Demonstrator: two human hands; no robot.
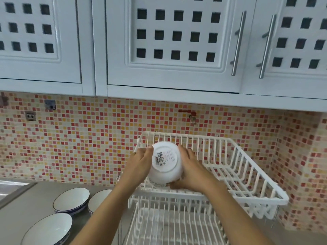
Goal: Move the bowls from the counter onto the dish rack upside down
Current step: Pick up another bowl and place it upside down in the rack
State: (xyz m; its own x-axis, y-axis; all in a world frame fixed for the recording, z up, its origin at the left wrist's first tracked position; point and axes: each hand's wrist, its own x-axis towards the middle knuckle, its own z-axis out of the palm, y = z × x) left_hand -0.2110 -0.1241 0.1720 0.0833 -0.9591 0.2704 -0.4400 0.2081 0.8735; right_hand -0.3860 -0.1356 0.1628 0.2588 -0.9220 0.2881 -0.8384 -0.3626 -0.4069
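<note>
A white bowl (165, 163) is held upside down, its base with a printed label facing the camera, over the front left corner of the dish rack's (247, 175) upper tier. The left hand (141, 162) presses flat against the bowl's left side, and the right hand (190, 167) cups its right side with the thumb under the rim, so the bowl is clasped between both palms. The rim sits at the upper tier's wires; whether it touches them I cannot tell. The lower tier (169, 225) lies below. On the counter (23, 211), left of the rack, three blue-rimmed bowls (71, 200) stand upright near the front left edge, close together.
</note>
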